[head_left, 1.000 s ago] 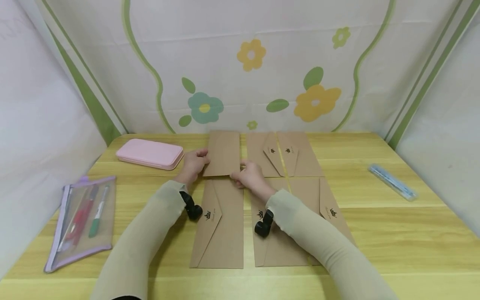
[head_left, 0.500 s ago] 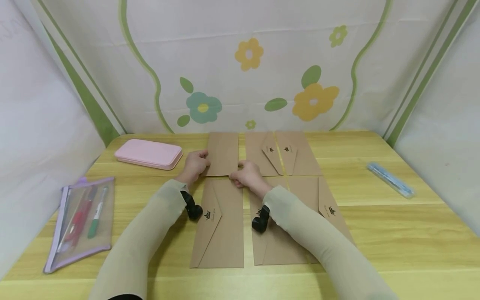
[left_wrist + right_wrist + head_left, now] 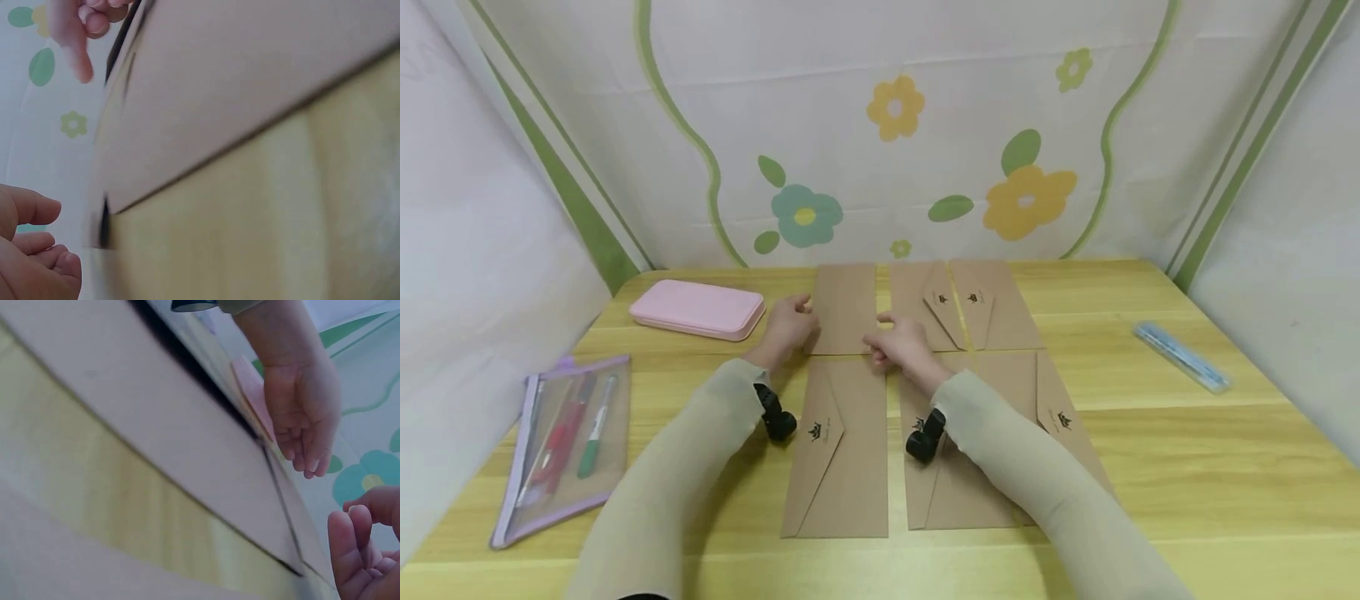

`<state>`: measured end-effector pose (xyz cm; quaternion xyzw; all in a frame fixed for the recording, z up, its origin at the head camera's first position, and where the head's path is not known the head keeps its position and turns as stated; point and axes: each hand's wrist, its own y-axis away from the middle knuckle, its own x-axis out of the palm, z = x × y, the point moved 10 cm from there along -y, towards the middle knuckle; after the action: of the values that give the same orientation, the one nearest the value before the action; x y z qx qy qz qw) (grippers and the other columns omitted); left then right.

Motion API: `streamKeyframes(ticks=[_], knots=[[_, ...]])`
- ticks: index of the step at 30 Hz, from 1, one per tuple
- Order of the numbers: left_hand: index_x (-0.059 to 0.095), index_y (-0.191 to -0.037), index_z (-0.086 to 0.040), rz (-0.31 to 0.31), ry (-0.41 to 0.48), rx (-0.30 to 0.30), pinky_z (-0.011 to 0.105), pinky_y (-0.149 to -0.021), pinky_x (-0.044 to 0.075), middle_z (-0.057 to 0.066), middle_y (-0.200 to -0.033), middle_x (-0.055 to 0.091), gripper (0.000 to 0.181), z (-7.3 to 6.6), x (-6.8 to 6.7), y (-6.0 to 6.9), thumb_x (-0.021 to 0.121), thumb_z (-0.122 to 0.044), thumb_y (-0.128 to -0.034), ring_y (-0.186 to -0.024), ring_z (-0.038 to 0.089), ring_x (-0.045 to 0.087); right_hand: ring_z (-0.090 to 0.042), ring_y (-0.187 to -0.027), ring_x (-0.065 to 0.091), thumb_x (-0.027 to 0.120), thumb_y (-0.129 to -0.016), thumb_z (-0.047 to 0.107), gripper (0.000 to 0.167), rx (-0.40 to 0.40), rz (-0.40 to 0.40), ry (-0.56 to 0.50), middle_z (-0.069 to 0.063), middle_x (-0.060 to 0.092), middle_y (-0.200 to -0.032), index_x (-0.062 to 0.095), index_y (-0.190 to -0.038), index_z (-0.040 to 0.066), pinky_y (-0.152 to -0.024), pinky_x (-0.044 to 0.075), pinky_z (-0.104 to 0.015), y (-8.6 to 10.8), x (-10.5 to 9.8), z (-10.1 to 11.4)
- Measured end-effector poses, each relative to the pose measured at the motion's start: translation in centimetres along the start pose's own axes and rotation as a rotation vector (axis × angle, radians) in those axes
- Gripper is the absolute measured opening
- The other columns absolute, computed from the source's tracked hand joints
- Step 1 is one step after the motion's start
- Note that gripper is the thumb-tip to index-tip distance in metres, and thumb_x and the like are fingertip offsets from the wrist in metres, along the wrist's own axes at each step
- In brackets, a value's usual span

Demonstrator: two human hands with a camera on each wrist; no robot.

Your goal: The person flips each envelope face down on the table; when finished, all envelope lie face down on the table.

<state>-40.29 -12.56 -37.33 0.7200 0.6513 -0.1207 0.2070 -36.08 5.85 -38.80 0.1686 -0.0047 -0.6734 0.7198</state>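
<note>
Brown kraft paper goes down flat! A second ago the near edge of the plain envelope [image 3: 845,308] stood a touch off the desk [image 3: 1240,467], fingers at both sides; now it lies level, and the hands have let go. The left hand [image 3: 790,327] sits just beside its left edge, fingers loosely bent, grip slack with nothing in it. The right hand [image 3: 898,343] hangs by the near right corner, its grip also empty, fingers partly curled; whether a fingertip brushes the paper, I can't tell. That looks to me like this envelope's placing finished, or all but.

Count them up: six envelopes, two rows of three. Our plain one takes the far left spot, no flap showing. Along the far row come the far middle envelope [image 3: 906,292] and the far right envelope [image 3: 1011,312]; nearer, the near left envelope [image 3: 857,467], near middle envelope [image 3: 958,504] and near right envelope [image 3: 1052,404]. Five crown-printed flaps in all!

Further out: one pink case [image 3: 696,307] near the left hand, one mesh pouch [image 3: 613,442] with at least two pens inside, one red, one green-ended, and one slim blue pack [image 3: 1182,357] well off to the right. Behind, one cloth backdrop [image 3: 820,100], five printed flowers.
</note>
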Motion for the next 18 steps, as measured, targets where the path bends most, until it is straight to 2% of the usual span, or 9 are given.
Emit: streamKeyframes(ticks=[2, 6, 12, 14, 18], knots=[[0.03, -0.144, -0.004, 0.0, 0.0, 0.029, 0.04, -0.105, 0.035, 0.02, -0.146, 0.032, 0.059, -0.9, -0.1, 0.2, 0.048, -0.003, -0.0877, -0.133, 0.029, 0.031, -0.011, -0.048, 0.054, 0.066, -0.082, 0.007, 0.058, -0.013, -0.013, -0.028, -0.012, 0.063, -0.071, 0.043, -0.135, 0.004, -0.052, 0.053, -0.024, 0.2, -0.9, 0.6], [0.034, -0.142, -0.004, 0.012, 0.014, 0.089, 0.041, -0.107, 0.033, 0.019, -0.144, 0.037, 0.053, -2.9, 0.1, 0.7, 0.048, -0.005, -0.0908, -0.132, 0.03, 0.034, -0.01, -0.05, 0.052, 0.063, -0.084, 0.009, 0.054, -0.027, -0.036, -0.027, -0.017, 0.062, -0.081, 0.043, -0.134, 0.004, -0.052, 0.051, -0.022, 0.3, -2.9, 1.6], [0.041, -0.139, -0.005, 0.042, 0.049, 0.146, 0.038, -0.104, 0.036, 0.019, -0.138, 0.044, 0.051, -5.2, 1.7, 1.1, 0.052, -0.001, -0.0897, -0.127, 0.027, 0.041, -0.01, -0.052, 0.053, 0.06, -0.085, 0.009, 0.052, -0.032, -0.077, -0.007, -0.023, 0.062, -0.093, 0.045, -0.134, 0.004, -0.053, 0.052, -0.022, 0.4, -6.0, 1.9], [0.042, -0.138, -0.004, 0.055, 0.055, 0.169, 0.038, -0.104, 0.037, 0.019, -0.137, 0.045, 0.05, -5.8, 2.4, 1.2, 0.053, -0.001, -0.0898, -0.126, 0.027, 0.043, -0.01, -0.053, 0.052, 0.06, -0.085, 0.009, 0.05, -0.034, -0.097, -0.009, -0.021, 0.061, -0.092, 0.046, -0.133, 0.004, -0.053, 0.052, -0.022, 0.5, -7.0, 1.8], [0.041, -0.137, 0.0, 0.085, 0.075, 0.196, 0.039, -0.102, 0.039, 0.02, -0.138, 0.045, 0.049, -6.5, 4.0, 1.2, 0.053, 0.001, -0.0897, -0.124, 0.029, 0.046, -0.01, -0.056, 0.05, 0.06, -0.086, 0.011, 0.049, -0.044, -0.115, 0.021, -0.01, 0.056, -0.082, 0.046, -0.133, 0.003, -0.053, 0.049, -0.02, 0.6, -8.7, 1.5]])
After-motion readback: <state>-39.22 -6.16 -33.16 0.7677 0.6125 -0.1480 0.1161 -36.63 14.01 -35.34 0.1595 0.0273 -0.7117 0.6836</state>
